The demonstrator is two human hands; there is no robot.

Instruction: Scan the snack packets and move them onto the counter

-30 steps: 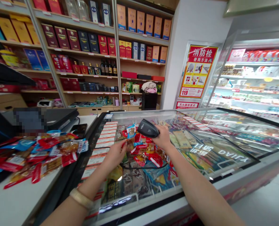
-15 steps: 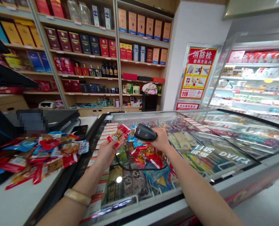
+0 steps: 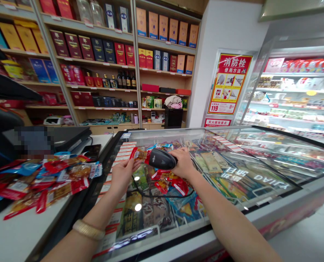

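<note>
In my right hand (image 3: 184, 163) is a black barcode scanner (image 3: 162, 159), its head pointing left. My left hand (image 3: 123, 175), wearing a gold bracelet on the wrist, pinches a small red snack packet (image 3: 140, 154) just in front of the scanner's head; the scanner hides part of the packet. Below the scanner, several red snack packets (image 3: 173, 182) lie on the glass lid of the chest freezer (image 3: 129, 136). The scanner's black cable (image 3: 162, 197) loops around them on the glass.
A pile of red and blue snack packets (image 3: 52, 178) covers part of the white counter (image 3: 17, 236) at left. Near it lie a phone (image 3: 91, 151) and a dark checkout device (image 3: 69, 136). Shelves of boxed bottles (image 3: 102, 49) stand behind, and a lit fridge (image 3: 295, 87) at right.
The scanner has moved left and slightly down, close up to the packet. My left hand has shifted a little left and turned the packet toward the scanner.
</note>
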